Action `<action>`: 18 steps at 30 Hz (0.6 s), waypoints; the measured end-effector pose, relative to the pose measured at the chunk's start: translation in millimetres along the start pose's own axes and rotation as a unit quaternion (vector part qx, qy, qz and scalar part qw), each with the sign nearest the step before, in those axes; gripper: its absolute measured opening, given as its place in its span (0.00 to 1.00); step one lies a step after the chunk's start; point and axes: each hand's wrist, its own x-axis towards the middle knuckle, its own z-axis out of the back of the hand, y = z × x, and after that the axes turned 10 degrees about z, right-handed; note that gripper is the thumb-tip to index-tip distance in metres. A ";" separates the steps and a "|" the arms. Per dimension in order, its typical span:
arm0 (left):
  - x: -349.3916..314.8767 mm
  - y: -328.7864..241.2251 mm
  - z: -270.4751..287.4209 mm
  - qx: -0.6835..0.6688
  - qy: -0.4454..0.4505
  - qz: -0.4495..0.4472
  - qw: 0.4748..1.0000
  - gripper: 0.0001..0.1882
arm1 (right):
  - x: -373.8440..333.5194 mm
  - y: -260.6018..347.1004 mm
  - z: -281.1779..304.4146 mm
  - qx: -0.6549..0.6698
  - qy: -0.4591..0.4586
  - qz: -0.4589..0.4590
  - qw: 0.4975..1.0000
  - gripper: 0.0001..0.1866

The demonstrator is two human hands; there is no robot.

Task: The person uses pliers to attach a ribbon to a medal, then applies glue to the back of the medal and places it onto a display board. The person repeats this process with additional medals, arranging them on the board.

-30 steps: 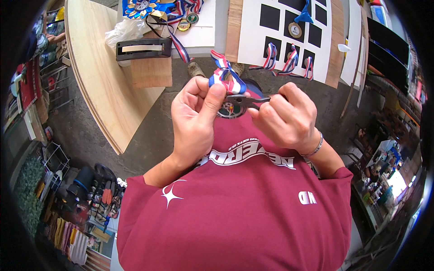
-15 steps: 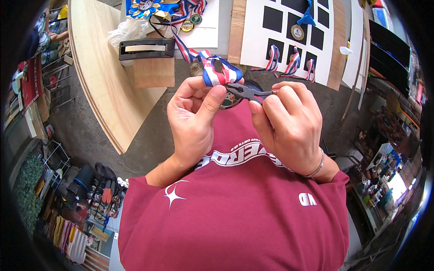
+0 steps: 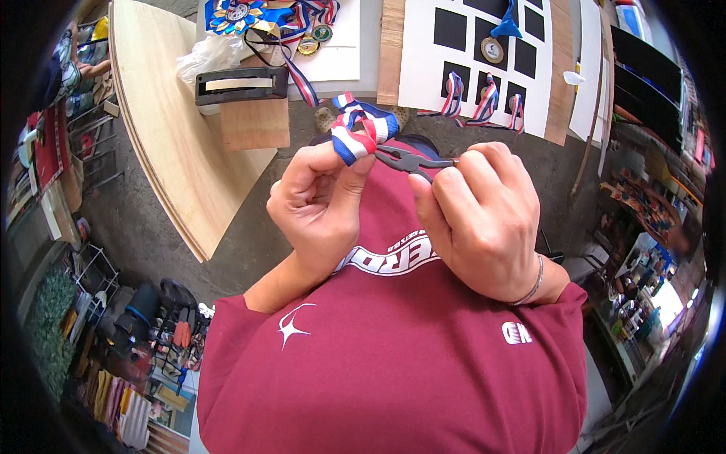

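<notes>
My left hand (image 3: 318, 204) pinches a striped medal ribbon (image 3: 354, 144) in red, white and blue between thumb and fingers. The ribbon is looped and folded above the fingertips, in front of my chest. In my right hand (image 3: 484, 223) is a pair of dark pliers (image 3: 408, 161), its handles wrapped by the fingers. The jaws point left and meet the ribbon's edge beside my left thumb. What lies between the jaw tips is too small to make out.
Ahead on the right, a white board (image 3: 423, 83) with black squares carries a gold medal (image 3: 491, 50) and several striped ribbons. Ahead left are a black tape dispenser (image 3: 242, 85), a blue rosette (image 3: 238, 13), more medals (image 3: 308, 45) and a large plywood sheet (image 3: 162, 113).
My left hand has shifted slightly left and down, turning the ribbon so its loops face differently. The pliers' jaws have moved a little left and down. A round disc below the ribbon no longer shows.
</notes>
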 end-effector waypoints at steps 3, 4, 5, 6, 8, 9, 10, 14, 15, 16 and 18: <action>1.2 -2.2 0.3 -0.020 -0.003 0.027 0.999 0.06 | -0.8 -8.4 -1.1 0.023 0.012 0.037 0.999 0.12; 1.0 -2.4 -1.4 -0.035 -0.007 0.031 0.999 0.06 | -1.8 -11.4 -3.5 0.026 0.009 0.049 0.998 0.12; 1.0 -2.9 -2.3 -0.050 -0.011 0.036 0.998 0.05 | -2.2 -14.0 -4.7 0.029 0.006 0.061 0.998 0.13; 1.6 -4.7 -1.3 -0.037 -0.001 0.064 0.997 0.05 | -3.2 -16.7 -4.5 0.029 0.012 0.065 0.997 0.13; 3.4 -9.2 3.4 -0.012 0.018 0.118 0.993 0.05 | -5.4 -20.9 -3.6 0.028 0.025 0.072 0.997 0.14; 4.3 -9.7 4.6 -0.014 0.024 0.133 0.991 0.05 | -5.5 -21.8 -3.4 0.026 0.027 0.073 0.997 0.14; 5.3 -10.1 5.5 -0.015 0.030 0.148 0.988 0.05 | -5.7 -22.5 -3.5 0.025 0.028 0.074 0.997 0.14; 6.2 -6.1 5.2 -0.006 0.043 0.173 0.984 0.05 | -10.7 -28.5 -5.1 0.033 0.036 0.096 0.994 0.14; 6.4 -5.5 4.0 -0.006 0.044 0.174 0.984 0.06 | -11.4 -30.6 -7.3 0.038 0.022 0.110 0.993 0.16; 6.5 -5.0 2.4 -0.006 0.046 0.175 0.984 0.06 | -11.8 -33.4 -10.1 0.042 0.007 0.124 0.991 0.17; 6.2 -4.8 -0.6 -0.014 0.047 0.179 0.983 0.06 | -11.7 -38.0 -12.6 0.046 -0.012 0.145 0.988 0.19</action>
